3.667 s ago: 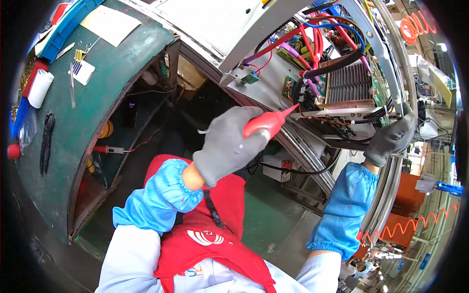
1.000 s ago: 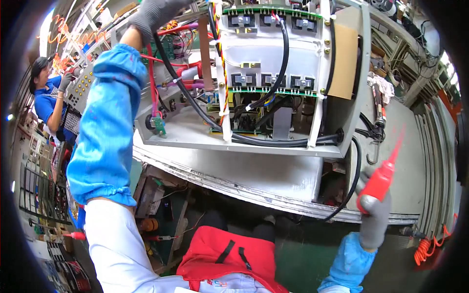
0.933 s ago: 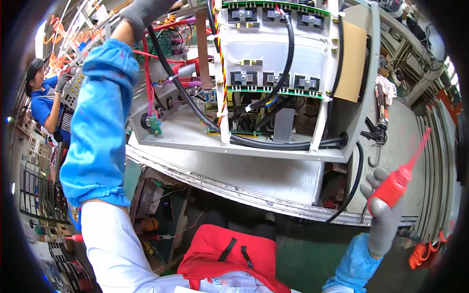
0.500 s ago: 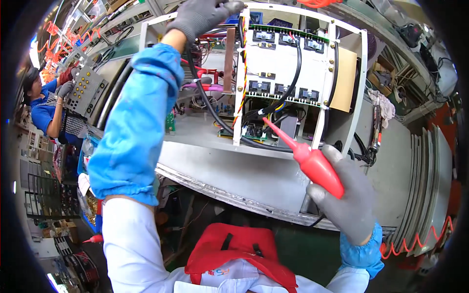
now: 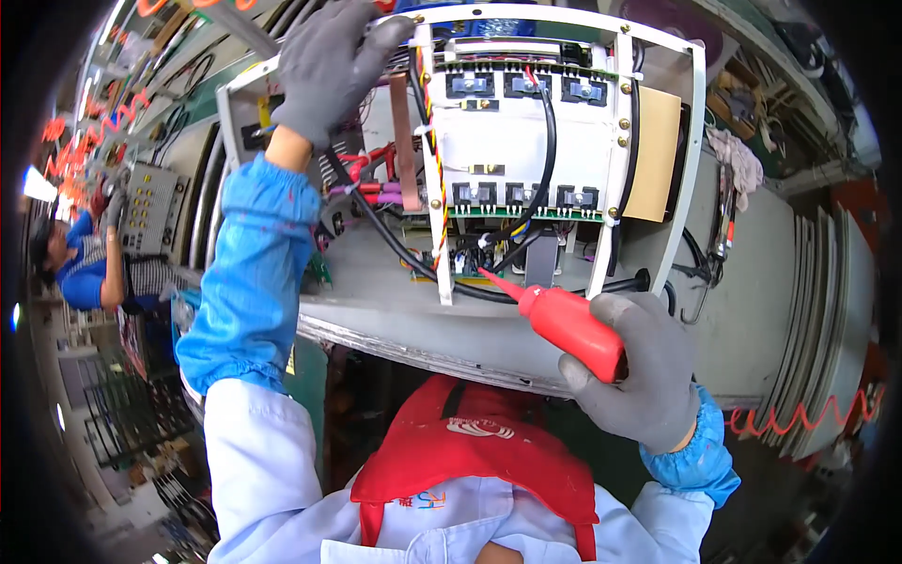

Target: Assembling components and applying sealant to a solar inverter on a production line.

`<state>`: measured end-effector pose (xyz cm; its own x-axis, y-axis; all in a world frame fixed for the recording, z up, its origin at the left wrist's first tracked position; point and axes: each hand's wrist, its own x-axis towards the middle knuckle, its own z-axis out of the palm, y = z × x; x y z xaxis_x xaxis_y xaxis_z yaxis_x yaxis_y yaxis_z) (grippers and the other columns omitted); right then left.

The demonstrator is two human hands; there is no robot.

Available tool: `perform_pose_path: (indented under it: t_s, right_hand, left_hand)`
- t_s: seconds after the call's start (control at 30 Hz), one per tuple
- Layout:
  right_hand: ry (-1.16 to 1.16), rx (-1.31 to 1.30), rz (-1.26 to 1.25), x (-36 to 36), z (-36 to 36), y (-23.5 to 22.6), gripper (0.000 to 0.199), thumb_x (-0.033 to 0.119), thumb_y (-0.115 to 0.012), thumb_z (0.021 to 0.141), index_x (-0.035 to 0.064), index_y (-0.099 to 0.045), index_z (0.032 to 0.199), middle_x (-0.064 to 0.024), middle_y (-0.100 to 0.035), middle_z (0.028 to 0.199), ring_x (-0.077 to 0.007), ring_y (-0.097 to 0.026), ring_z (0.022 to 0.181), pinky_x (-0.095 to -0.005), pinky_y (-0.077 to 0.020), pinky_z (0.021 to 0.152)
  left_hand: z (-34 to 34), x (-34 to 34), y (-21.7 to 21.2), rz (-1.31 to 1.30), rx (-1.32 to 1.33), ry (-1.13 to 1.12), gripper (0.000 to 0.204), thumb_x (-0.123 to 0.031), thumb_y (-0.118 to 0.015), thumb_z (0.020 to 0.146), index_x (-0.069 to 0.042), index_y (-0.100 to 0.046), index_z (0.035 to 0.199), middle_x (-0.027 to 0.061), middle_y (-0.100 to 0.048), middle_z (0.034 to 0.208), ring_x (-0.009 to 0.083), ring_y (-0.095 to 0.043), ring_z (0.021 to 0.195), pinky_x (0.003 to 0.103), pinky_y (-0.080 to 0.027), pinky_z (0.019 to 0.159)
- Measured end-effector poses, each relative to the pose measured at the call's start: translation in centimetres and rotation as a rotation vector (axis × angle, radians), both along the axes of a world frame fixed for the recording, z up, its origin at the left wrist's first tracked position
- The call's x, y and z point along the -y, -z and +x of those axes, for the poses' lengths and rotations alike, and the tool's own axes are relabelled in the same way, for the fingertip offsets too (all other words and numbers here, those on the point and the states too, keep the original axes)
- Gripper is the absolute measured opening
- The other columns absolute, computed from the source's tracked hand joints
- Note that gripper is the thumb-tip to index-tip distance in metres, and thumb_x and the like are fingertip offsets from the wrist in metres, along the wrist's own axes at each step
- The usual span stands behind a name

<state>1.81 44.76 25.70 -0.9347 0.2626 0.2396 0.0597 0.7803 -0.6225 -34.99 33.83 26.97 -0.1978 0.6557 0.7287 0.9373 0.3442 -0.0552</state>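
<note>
Closest to me, my right hand (image 5: 642, 368) in its grey glove is wrapped tight around a red squeeze bottle (image 5: 567, 320), whose pointed nozzle reaches up-left to the green circuit board (image 5: 470, 258) at the bottom of the open electrical cabinet (image 5: 526, 169). Higher up, my left hand (image 5: 329, 66), blue sleeve cover on the forearm, grips the cabinet's top-left frame edge, fingers curled over it beside the red and black wires (image 5: 376, 202). Beyond, a grey metal panel (image 5: 761, 282) lies to the right, and far left another person (image 5: 80, 263) works at a button panel (image 5: 150, 207).
</note>
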Motion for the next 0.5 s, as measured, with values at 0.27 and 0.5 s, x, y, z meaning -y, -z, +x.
perform_pose_path:
  t_s: [0.27,0.5]
  right_hand:
    - [0.108,0.060,-0.038,2.1,-2.7,-0.3,0.046,0.022,-0.080,0.065,0.0037,-0.062,0.104,-0.0120,-0.064,0.083,-0.0301,-0.064,0.065,-0.0376,-0.0509,0.056]
    - [0.074,0.002,-0.027,2.1,-3.6,0.2,0.043,0.021,-0.079,0.067,0.0041,-0.062,0.102,-0.0120,-0.064,0.082,-0.0298,-0.064,0.064,-0.0375,-0.0502,0.055]
  left_hand:
    - [-0.5,0.4,0.5,-0.022,0.020,0.003,0.039,-0.048,-0.061,0.089,-0.010,-0.067,0.092,0.0081,-0.060,0.078,0.0285,-0.060,0.073,0.041,-0.044,0.065]
    - [-1.2,0.2,0.0,-0.025,0.029,0.030,0.043,-0.050,-0.060,0.089,-0.008,-0.066,0.092,0.0086,-0.059,0.078,0.0288,-0.059,0.072,0.041,-0.043,0.065]
